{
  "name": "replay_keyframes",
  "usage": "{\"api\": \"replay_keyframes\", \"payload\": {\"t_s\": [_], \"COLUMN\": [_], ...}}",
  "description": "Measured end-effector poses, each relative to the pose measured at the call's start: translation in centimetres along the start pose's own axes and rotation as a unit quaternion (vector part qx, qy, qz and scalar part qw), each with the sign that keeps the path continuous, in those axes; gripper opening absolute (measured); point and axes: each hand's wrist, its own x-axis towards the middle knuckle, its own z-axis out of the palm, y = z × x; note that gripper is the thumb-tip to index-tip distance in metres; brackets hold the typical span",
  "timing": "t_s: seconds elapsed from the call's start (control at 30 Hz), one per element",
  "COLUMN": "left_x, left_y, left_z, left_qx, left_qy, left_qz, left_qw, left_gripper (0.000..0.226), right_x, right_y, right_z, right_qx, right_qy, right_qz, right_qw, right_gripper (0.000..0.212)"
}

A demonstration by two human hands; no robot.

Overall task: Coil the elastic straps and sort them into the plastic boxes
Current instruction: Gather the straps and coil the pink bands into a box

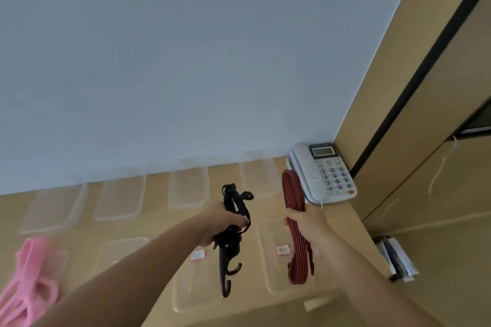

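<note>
The left hand [225, 220] grips a bunched black strap [235, 206] — its hooks dangle over a plastic box [191, 297] on the surface. At its 3 o'clock, the right hand [308, 231] clasps a coiled red strap [292, 191] above a second box [273, 279]. A pink strap [29, 273] lies at 8 o'clock.

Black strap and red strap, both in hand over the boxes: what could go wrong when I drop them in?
1. The black strap is loosely bunched in the left hand, hooks dangling below; they may catch the rim of the clear box, or the bundle may unravel.
2. The red strap, gripped mid-coil by the right hand, may spring open on release.
3. Its far end looks close to the telephone and could knock it.
</note>
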Motion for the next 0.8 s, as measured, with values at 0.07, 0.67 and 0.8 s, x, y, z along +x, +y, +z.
{"api": "replay_keyframes", "payload": {"t_s": [0.07, 0.67, 0.8], "left_x": [0.6, 3.5, 3.2], "left_y": [-1.0, -9.1, -10.5], "left_z": [0.6, -2.4, -2.3], "left_qx": [0.005, 0.259, 0.375], "left_qy": [0.013, 0.287, 0.311], "left_qz": [-0.018, -0.054, -0.02], "left_qw": [1.0, 0.921, 0.873], "left_gripper": [0.018, 0.05, 0.08], "right_x": [2.1, 7.4, 5.9], "right_y": [1.1, 3.8, 4.0], "right_z": [-1.0, 1.0, 1.6], "right_qx": [-0.008, -0.336, -0.413], "right_qy": [0.001, 0.089, 0.118], "right_qz": [0.019, -0.075, -0.164], "right_qw": [1.0, 0.935, 0.888], "right_gripper": [0.008, 0.054, 0.074]}}
